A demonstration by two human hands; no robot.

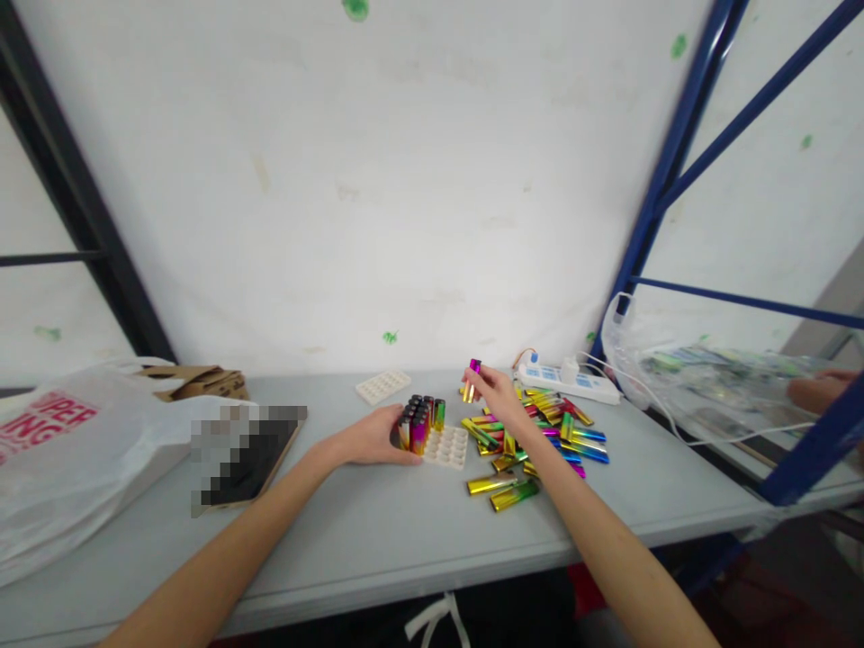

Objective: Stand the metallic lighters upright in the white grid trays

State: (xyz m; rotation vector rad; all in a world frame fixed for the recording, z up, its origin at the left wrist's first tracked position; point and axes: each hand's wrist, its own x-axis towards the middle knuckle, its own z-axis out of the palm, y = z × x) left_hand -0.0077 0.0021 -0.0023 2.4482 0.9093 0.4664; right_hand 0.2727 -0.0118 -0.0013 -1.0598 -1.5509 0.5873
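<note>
My left hand [373, 438] rests on the grey table [378, 531], fingers curled round the left side of a white slotted tray [450, 447]. Several shiny rainbow-coloured lighters [419, 421] stand upright in the tray's left slots. My right hand [496, 392] is raised just above the table and pinches one upright lighter [472, 379] with a magenta top. A loose pile of the same metallic lighters [550, 434] lies flat to the right of the tray, under and beyond my right wrist.
A second white tray [382, 386] lies near the wall. A white power strip [568, 380] sits behind the pile. At left are a white plastic bag [64, 459], cardboard [199, 382] and a dark tablet-like object [247, 461]. Blue shelving [800, 450] and another person's hand [820, 389] are at right.
</note>
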